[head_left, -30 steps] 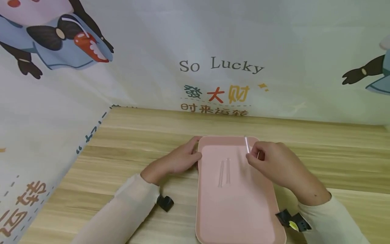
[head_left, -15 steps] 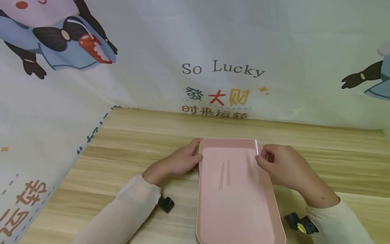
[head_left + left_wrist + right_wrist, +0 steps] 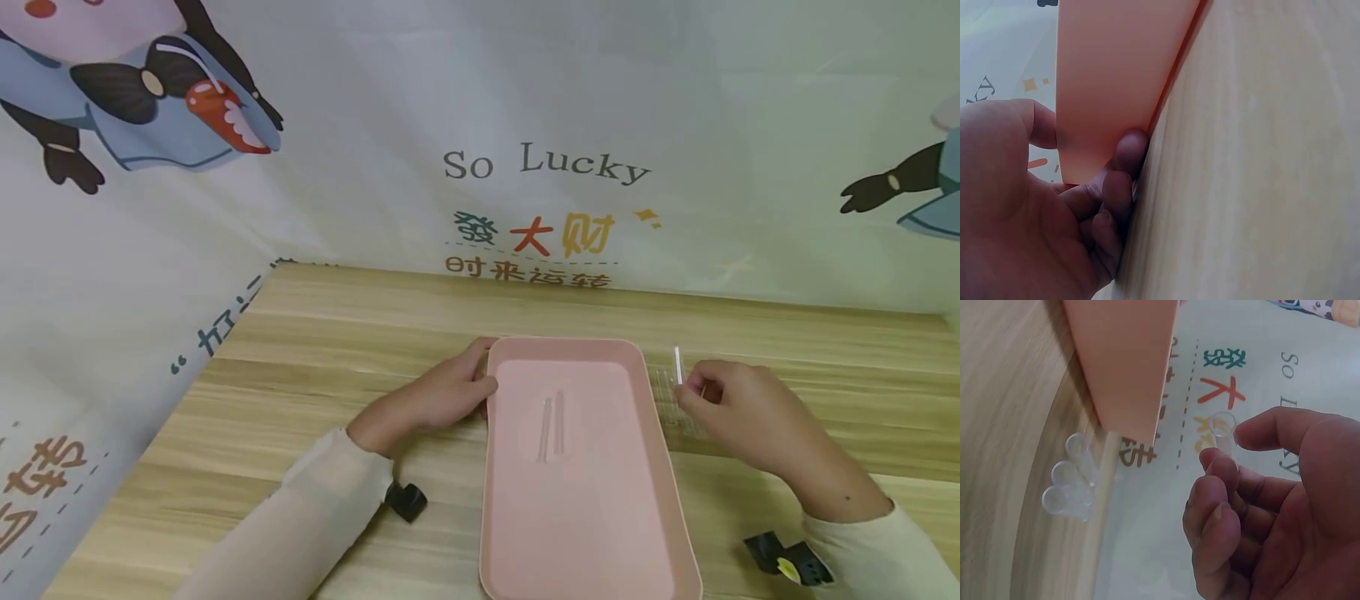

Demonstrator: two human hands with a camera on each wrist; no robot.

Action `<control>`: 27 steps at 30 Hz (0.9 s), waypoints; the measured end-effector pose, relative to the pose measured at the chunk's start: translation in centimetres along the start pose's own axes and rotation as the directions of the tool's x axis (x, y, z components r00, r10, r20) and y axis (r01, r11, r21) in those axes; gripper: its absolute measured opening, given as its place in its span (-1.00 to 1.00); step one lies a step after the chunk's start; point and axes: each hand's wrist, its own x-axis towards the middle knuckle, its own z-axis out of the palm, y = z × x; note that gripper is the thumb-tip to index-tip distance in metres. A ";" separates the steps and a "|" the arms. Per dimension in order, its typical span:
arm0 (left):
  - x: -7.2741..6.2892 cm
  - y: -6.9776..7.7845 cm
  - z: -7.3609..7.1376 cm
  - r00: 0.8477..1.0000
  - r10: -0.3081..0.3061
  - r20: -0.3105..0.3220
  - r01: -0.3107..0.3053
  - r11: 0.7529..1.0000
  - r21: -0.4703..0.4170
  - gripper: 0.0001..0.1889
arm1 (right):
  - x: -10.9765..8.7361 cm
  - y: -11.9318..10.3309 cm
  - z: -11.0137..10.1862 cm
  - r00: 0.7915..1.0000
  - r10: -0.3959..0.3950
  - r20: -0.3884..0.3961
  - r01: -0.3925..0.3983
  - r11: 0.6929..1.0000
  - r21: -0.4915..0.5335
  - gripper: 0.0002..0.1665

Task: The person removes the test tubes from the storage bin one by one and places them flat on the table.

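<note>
"Cloth (image 3: 360,158) is hanging along the left and far sides; what is the left hand (image 3: 450,392) doing in front of it?"

"It is gripping the far left part of the pink tray (image 3: 592,517), its thumb lying over the rim and its fingers bearing on the outer wall."

"Is that place suiting the tray?"

"I'm judging yes: it is looking light, stiff and smooth, so a rim hold is serving well."

"What is resting inside?"

"Two clear tubes (image 3: 544,429), lying side by side and slightly apart in the far half, their ends pointing near and far."

"And past the right wall?"

"Three loose tubes (image 3: 1065,472) are lying on the wooden table (image 3: 787,333) just beside it, as the right wrist view is showing."

"Then what is the right hand (image 3: 750,417) holding?"

"It is pinching a single tube (image 3: 678,365) narrowly between thumb and fingertips, tilted, near the loose ones and apart from the tray."

"How is that piece going to handle?"

"Light and slippery, I'm guessing. I'm not able to tell plastic from glass, so I'm treating it as fragile: a gentle pinch on the shaft is looking safest, with nothing pressing on the wider round end."
</note>
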 end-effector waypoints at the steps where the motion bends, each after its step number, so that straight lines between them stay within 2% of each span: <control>1: 0.0 0.0 0.0 1.000 0.001 0.002 -0.001 1.000 -0.002 -0.41 | 0.0 0.2 0.0 1.000 0.003 0.000 -0.003 1.000 0.003 -0.69; 14: 0.0 0.0 0.1 1.000 -0.009 0.002 0.009 1.000 -0.026 -0.40 | 0.3 2.9 1.0 0.997 0.045 0.059 -0.048 0.998 0.050 -0.66; 20: 0.0 0.0 0.1 1.000 -0.010 -0.003 0.010 1.000 -0.021 -0.39 | 0.4 3.9 0.9 0.989 0.080 0.122 -0.091 0.992 0.084 -0.62; 27: 0.1 -0.1 0.0 1.000 0.000 -0.001 0.000 1.000 -0.021 -0.40 | 0.4 4.9 0.9 0.979 0.103 0.176 -0.118 0.990 0.078 -0.60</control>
